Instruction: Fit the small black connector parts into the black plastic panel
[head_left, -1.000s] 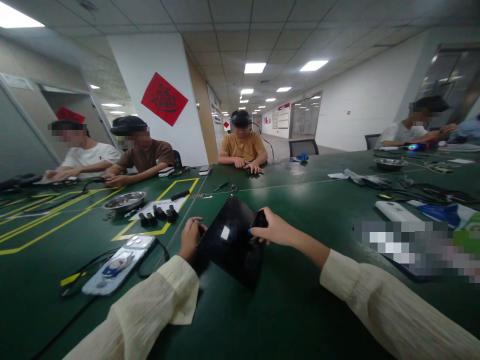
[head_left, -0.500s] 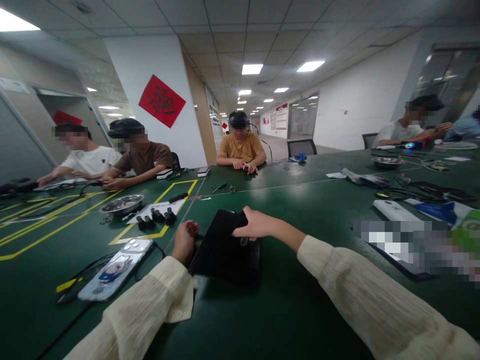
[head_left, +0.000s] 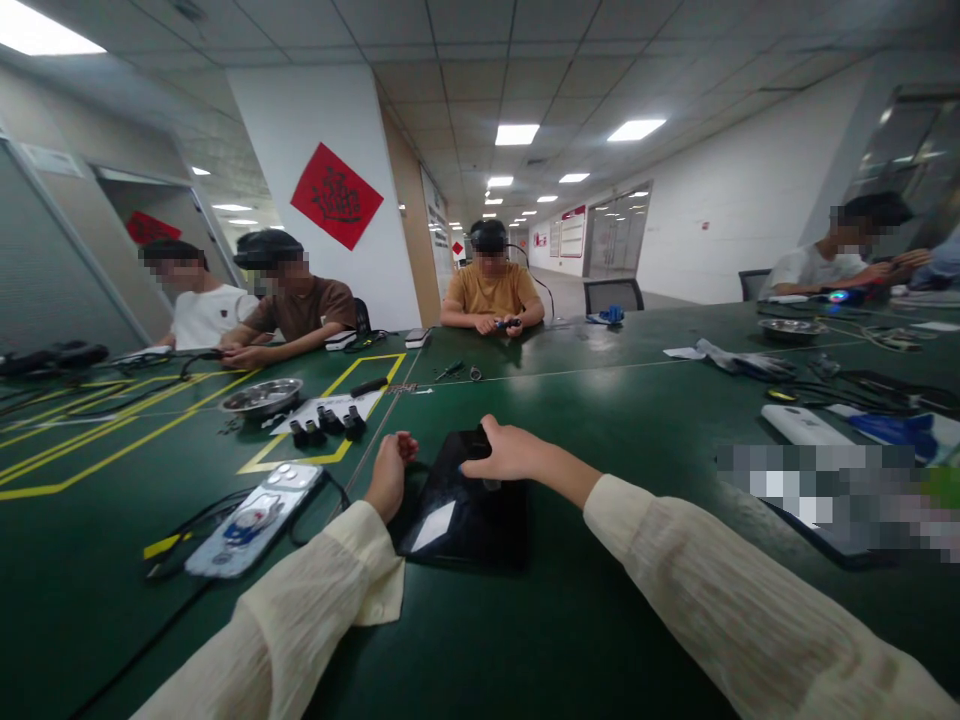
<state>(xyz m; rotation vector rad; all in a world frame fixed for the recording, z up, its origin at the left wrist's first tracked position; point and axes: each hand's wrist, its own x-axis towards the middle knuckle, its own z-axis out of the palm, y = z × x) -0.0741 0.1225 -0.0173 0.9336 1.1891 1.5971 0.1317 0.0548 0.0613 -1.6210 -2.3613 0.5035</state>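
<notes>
A flat black glossy panel (head_left: 465, 505) lies on the green table (head_left: 585, 420) right in front of me. My right hand (head_left: 501, 452) rests on its far edge, fingers curled over a small dark part that I cannot make out. My left hand (head_left: 390, 470) sits at the panel's left edge, fingers curled and touching the rim. Both arms wear cream sleeves.
A phone in a clear case (head_left: 253, 518) with a black cable lies to the left. Small black parts (head_left: 327, 424) and a metal dish (head_left: 262, 397) sit beyond it. Several people work across the table. A white device (head_left: 804, 424) and cables lie at right.
The black panel was tilted up between my hands and now lies flat on the table. My right hand moved left onto its far edge; my left hand stayed at the left rim.
</notes>
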